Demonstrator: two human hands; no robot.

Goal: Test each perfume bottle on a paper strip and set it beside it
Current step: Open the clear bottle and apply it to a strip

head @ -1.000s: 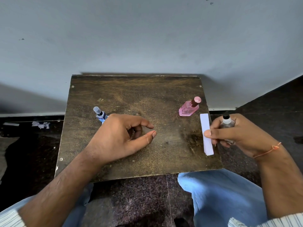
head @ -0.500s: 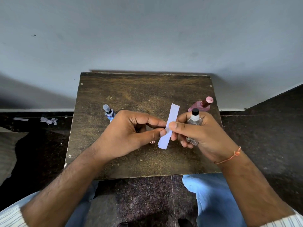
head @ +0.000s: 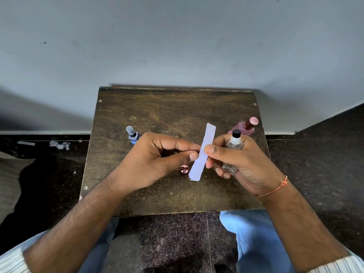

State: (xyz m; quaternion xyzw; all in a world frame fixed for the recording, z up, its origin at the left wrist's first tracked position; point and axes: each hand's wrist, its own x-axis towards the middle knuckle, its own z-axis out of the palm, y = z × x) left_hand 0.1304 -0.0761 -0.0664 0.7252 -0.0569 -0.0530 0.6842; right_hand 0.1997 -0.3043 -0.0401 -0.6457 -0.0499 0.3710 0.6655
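My right hand (head: 242, 164) holds a small clear perfume bottle (head: 233, 152) with a black spray top, upright in the palm. Its thumb also presses a stack of white paper strips (head: 202, 154) that stands nearly upright over the table. My left hand (head: 155, 160) pinches the strips from the left with thumb and forefinger. A pink bottle (head: 244, 128) stands behind my right hand. A blue bottle (head: 133, 135) with a clear cap stands behind my left hand. A small pinkish cap (head: 184, 169) lies on the table under my hands.
The small dark wooden table (head: 173, 111) stands against a pale wall. Paper scraps (head: 59, 144) lie on the dark floor at the left. My knees in light blue trousers (head: 256, 239) are below the table's near edge.
My right hand brought the strips and clear bottle from the table's right edge to the middle. My left hand closed its thumb and forefinger on the strips.
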